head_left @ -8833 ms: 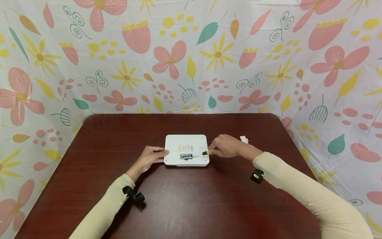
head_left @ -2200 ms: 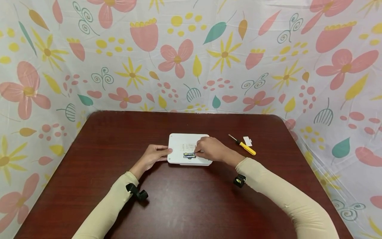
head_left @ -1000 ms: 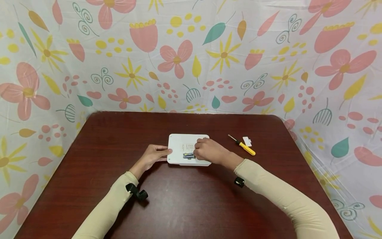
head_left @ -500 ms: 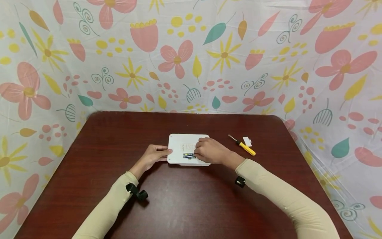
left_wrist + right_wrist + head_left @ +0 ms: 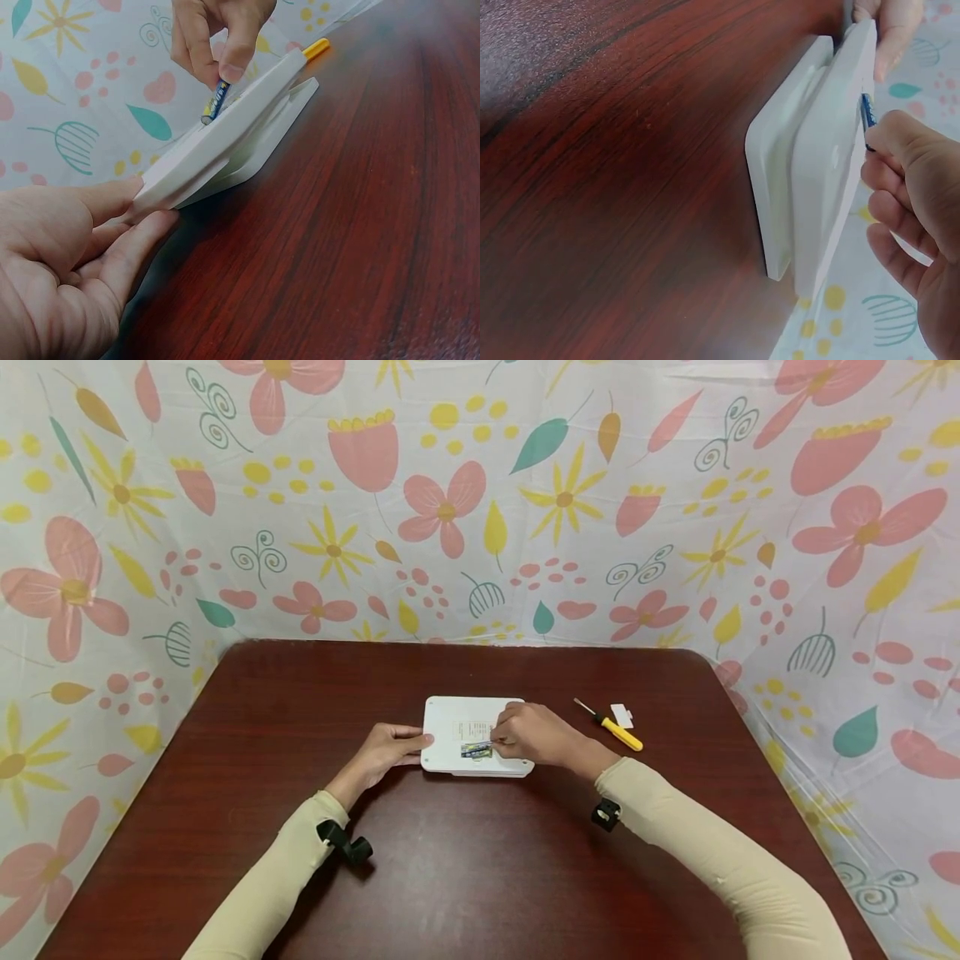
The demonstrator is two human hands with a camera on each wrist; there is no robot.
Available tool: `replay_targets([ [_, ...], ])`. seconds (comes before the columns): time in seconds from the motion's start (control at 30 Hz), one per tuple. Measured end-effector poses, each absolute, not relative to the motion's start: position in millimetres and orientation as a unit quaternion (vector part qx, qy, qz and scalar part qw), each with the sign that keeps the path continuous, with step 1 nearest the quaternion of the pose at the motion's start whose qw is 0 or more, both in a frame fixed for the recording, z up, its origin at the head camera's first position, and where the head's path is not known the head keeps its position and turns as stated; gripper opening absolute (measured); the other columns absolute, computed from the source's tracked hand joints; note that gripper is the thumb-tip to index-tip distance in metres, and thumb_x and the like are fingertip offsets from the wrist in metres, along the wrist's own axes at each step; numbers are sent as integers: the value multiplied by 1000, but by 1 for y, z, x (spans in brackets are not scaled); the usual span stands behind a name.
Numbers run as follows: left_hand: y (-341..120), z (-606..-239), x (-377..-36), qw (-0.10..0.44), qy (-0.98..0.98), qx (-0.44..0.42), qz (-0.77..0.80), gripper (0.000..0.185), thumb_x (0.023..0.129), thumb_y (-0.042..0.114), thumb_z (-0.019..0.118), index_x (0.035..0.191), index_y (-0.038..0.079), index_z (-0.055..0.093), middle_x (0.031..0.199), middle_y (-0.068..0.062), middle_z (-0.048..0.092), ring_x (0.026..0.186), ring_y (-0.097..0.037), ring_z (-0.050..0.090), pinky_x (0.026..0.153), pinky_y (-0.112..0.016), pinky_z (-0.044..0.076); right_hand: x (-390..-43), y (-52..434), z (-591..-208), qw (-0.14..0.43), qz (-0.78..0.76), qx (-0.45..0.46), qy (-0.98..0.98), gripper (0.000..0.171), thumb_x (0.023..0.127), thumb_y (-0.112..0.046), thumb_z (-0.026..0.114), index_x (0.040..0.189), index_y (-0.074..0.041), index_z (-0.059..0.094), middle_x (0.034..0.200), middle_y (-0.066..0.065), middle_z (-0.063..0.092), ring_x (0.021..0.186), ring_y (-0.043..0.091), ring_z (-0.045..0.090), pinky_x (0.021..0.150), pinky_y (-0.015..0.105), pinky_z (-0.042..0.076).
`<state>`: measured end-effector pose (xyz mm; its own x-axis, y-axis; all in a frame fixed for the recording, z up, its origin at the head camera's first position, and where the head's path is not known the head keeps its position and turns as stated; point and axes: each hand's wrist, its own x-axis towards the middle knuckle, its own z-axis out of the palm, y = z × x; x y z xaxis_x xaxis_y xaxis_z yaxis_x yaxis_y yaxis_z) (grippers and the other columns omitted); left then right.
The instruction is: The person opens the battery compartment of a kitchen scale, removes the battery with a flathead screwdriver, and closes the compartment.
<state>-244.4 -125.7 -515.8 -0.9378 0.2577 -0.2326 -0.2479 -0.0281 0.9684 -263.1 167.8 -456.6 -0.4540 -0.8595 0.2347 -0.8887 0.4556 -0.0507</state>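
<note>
A white two-layered kitchen scale (image 5: 444, 718) lies underside up on the table, its printed label and the battery compartment (image 5: 476, 751) facing up. My left hand (image 5: 387, 747) grips its left edge, thumb on top and fingers below. Between thumb and finger, my right hand (image 5: 534, 733) pinches one end of a small blue and yellow battery (image 5: 217, 103). That battery slants up from the compartment, its free end close at the scale's surface. In the right wrist view the battery (image 5: 868, 112) shows just past the right thumb; the fingers cover its other end.
To the right of the scale, a yellow-handled screwdriver (image 5: 621, 734) lies on the dark red wooden table (image 5: 480, 860). Beside it is a small white battery cover (image 5: 622, 716). A flower-printed cloth (image 5: 480, 510) hangs behind and around the table.
The right hand held the screwdriver at the batteries earlier; the tool now lies on the table. Since half a second ago, the right hand has lifted slightly, with the battery tilted up in its fingers.
</note>
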Motion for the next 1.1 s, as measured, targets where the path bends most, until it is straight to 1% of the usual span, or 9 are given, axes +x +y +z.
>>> replay_targets([
  [0.13,-125,-515,-244,175,677,2,715,44,95,2,71,129,-21,56,113,-23,70,89,-17,72,85,-36,64,-263,174,-454,95,115,498,-854,8,89,-12,75,91,-13,83,86,-2,75,82,13,65,70,27,60],
  [0.23,-126,-516,-244,174,678,1,714,44,95,2,71,129,-21,56,112,-23,70,89,-17,72,85,-36,64,-261,180,-450,99,147,476,-862,8,89,-13,76,93,-12,83,88,-1,75,84,12,65,69,27,59],
  [0.47,-125,-517,-244,176,678,-2,714,41,95,1,72,127,-21,58,110,-20,71,89,-16,71,85,-35,64,-261,205,-443,93,232,419,-873,8,90,-13,78,96,-12,83,89,-3,75,81,13,62,61,25,51],
  [0.6,-125,-517,-244,175,678,1,714,41,94,2,72,126,-21,59,109,-20,71,89,-16,71,85,-36,64,-263,225,-440,99,267,362,-888,9,90,-16,79,97,-12,83,91,-3,75,79,12,61,59,26,50],
  [0.73,-125,-517,-244,176,677,3,714,41,95,2,72,126,-21,59,109,-20,71,89,-16,71,85,-36,64,-264,248,-440,108,275,307,-905,9,91,-20,79,97,-14,83,89,-4,75,78,11,62,59,27,53],
  [0.9,-125,-516,-244,177,676,2,715,41,95,2,72,126,-21,59,108,-18,72,89,-16,71,85,-36,64,-265,275,-446,122,266,277,-915,10,92,-18,78,98,-11,83,89,-1,76,77,13,63,60,27,54],
  [0.97,-125,-516,-244,178,676,2,715,41,95,1,71,126,-21,59,107,-18,72,89,-16,71,85,-36,64,-265,284,-451,123,261,266,-920,10,92,-17,78,99,-11,83,90,0,76,76,12,63,58,27,54],
  [1.1,-125,-516,-244,178,676,3,715,41,95,2,71,126,-21,58,107,-18,72,89,-16,71,86,-36,64,-267,300,-460,120,253,248,-927,11,91,-17,79,99,-11,83,92,2,77,77,13,65,59,28,53],
])
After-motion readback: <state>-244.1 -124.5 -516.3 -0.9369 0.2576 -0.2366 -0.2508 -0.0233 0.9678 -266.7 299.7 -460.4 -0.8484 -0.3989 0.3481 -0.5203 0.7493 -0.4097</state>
